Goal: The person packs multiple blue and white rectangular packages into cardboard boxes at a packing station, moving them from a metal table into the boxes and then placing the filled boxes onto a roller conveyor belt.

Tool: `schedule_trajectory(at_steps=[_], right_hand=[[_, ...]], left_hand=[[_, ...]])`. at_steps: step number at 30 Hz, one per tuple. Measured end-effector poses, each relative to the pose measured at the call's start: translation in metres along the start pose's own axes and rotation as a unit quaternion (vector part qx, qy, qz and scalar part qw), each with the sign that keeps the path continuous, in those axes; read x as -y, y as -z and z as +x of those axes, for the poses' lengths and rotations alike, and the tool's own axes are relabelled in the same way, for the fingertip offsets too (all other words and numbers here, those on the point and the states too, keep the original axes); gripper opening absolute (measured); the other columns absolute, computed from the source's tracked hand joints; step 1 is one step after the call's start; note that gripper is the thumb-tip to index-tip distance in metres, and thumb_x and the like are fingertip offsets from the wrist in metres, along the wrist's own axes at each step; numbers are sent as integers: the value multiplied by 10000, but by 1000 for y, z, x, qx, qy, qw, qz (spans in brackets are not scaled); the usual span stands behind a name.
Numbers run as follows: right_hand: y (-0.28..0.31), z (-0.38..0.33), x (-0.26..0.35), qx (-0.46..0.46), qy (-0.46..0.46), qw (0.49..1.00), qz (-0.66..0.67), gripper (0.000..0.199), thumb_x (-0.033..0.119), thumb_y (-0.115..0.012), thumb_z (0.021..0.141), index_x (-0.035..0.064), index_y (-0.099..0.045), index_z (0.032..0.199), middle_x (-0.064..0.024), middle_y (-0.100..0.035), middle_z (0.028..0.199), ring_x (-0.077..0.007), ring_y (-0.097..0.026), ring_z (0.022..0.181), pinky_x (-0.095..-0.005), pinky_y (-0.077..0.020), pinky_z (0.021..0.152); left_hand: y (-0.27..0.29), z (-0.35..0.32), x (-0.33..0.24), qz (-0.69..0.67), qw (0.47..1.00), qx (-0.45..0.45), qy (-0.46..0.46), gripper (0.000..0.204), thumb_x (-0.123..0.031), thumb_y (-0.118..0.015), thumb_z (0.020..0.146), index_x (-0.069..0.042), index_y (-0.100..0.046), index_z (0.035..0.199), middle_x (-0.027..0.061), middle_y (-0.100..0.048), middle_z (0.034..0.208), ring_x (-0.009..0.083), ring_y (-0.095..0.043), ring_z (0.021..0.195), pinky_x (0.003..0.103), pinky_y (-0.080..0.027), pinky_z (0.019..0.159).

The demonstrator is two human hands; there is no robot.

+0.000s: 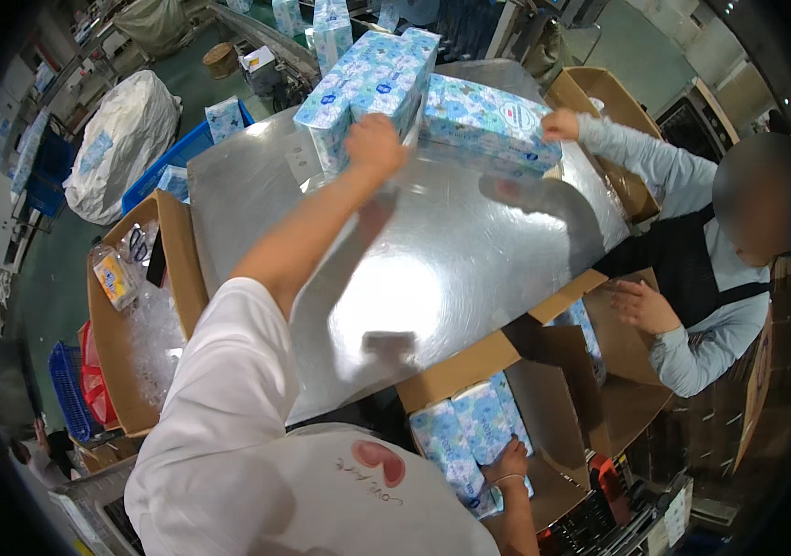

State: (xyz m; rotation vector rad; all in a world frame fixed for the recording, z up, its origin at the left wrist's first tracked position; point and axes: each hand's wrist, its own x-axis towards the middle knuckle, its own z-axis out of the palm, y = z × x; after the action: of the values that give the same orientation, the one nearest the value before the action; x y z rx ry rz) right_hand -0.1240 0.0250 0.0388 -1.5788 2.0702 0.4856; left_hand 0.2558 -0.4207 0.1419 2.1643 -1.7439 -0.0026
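On the metal table (pixel 395 306), my left arm reaches forward to a stack of blue flower-patterned tissue packs (pixel 372 79). My left hand (pixel 377 146) is closed at the near side of this stack, its fingers curled against the packs. Low at the right, my right hand (pixel 507 461) is inside an open carton (pixel 548 398) with its fingers bent over the tissue packs (pixel 470 426) lying there. Part of those fingers is hard to make out. Beside the stack lies another long tissue bundle (pixel 483 120), with a co-worker's hand (pixel 560 125) at its right end.
The co-worker (pixel 692 269) stands at the right, the other hand over a second open carton (pixel 632 398). Left of the table, a carton (pixel 178 269) holds clear plastic, scissors and a bottle. Beyond it are a blue crate (pixel 173 162) and a white sack (pixel 122 139).
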Motion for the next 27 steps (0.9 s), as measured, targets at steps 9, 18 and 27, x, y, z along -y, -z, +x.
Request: schedule_trajectory(at_steps=[9, 18, 27], right_hand=[[30, 22, 10, 42, 12, 996, 76, 762, 322, -667, 643, -92, -350, 1200, -280, -507, 1029, -395, -519, 951, -448, -447, 802], [99, 50, 87, -183, 160, 912, 331, 641, 233, -727, 692, -70, -439, 1178, -239, -507, 1124, -323, -541, 1004, -351, -435, 854], [228, 97, 243, -84, 136, 987, 31, 950, 303, -771, 537, -50, -290, 1276, -273, -490, 1144, -391, -522, 999, -396, -429, 848]], left_hand=[[-34, 34, 53, -103, 990, -53, 81, 441, -295, -629, 759, -14, -451, 1048, 196, -621, 844, 368, -609, 799, 451, -470, 676], [-52, -63, 9, -254, 948, 92, -165, 192, -158, -482, 768, -41, -597, 667, 184, -591, 676, 343, -578, 645, 463, -448, 592], [-6, -352, -85, -327, 620, 515, -493, 85, -140, -542, 765, -63, -571, 786, 129, -585, 764, 323, -558, 753, 410, -437, 674]])
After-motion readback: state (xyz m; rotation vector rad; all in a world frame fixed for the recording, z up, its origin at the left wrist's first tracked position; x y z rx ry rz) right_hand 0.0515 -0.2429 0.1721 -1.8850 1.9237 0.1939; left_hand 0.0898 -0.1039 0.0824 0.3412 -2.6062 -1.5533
